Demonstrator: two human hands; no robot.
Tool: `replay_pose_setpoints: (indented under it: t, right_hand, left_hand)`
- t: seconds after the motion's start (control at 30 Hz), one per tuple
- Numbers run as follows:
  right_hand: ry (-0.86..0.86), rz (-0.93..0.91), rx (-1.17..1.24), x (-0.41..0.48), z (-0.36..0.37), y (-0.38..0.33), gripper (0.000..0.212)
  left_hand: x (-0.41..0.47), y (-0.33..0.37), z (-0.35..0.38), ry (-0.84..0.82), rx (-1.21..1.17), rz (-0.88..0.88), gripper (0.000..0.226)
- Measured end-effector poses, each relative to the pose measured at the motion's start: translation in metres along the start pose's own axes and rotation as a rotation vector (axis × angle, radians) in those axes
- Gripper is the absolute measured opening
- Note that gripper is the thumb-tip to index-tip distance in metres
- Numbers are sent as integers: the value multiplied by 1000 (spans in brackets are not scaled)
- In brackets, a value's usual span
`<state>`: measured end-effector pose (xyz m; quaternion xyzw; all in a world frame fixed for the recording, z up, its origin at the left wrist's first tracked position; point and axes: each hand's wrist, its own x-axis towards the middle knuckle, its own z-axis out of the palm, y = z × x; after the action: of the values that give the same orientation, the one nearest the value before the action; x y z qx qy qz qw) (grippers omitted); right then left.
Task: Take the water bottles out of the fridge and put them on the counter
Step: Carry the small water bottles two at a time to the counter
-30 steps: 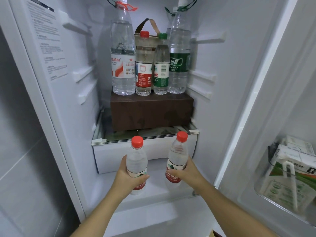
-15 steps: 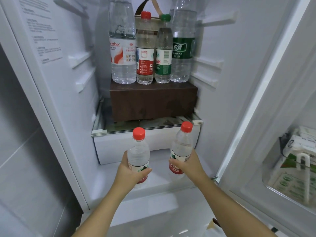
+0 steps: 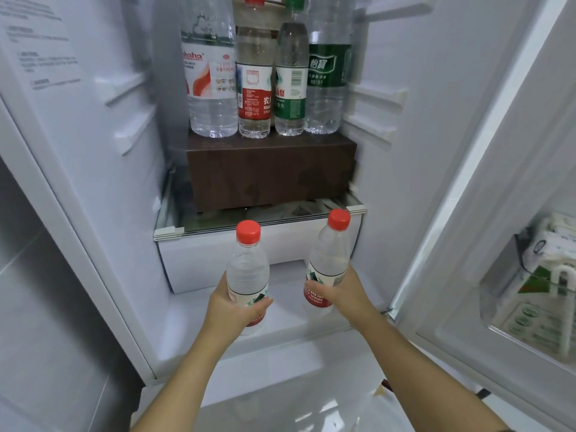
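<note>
Left hand grasps red-capped bottle, right hand second bottle, 6 o'clock. Four bottles wait at 12 o'clock on brown box. Counter unseen.

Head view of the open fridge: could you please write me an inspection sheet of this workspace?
Surface: white fridge floor, with a glass shelf above it.
Job's things: left bottle about upright and right bottle tilted, both red-capped, low in the fridge; four more bottles stand on a brown box.
Clutter: the brown box on the glass shelf; cartons in the door bin.
Hands: left hand grips the left bottle, right hand grips the right bottle.
Cables: nothing seen.
Surroundings: open fridge door at right, grey wall at left; no counter in view.
</note>
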<state>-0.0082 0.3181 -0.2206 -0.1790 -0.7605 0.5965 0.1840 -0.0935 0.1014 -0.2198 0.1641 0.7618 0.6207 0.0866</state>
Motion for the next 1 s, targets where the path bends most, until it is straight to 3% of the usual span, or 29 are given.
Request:
replay_pose_setpoints:
  t: [0.3,0.47,0.6,1.0]
  right_hand:
    - [157,-4,-56,-32,-4,-8,62]
    - [127,-15,-91,-69,-20,-25,52]
    - [65,-54,-138,-109,-36,-35,26]
    - [121,39,-52,-247,-105,-12,39]
  left_hand:
    - [-15,31,17,18,-1,57,49]
    - [-38,47,32,10,-48,100,47]
    - [-64,50,44,-66,-77,120,51]
    - [-183,55,95,-310,59,119,56]
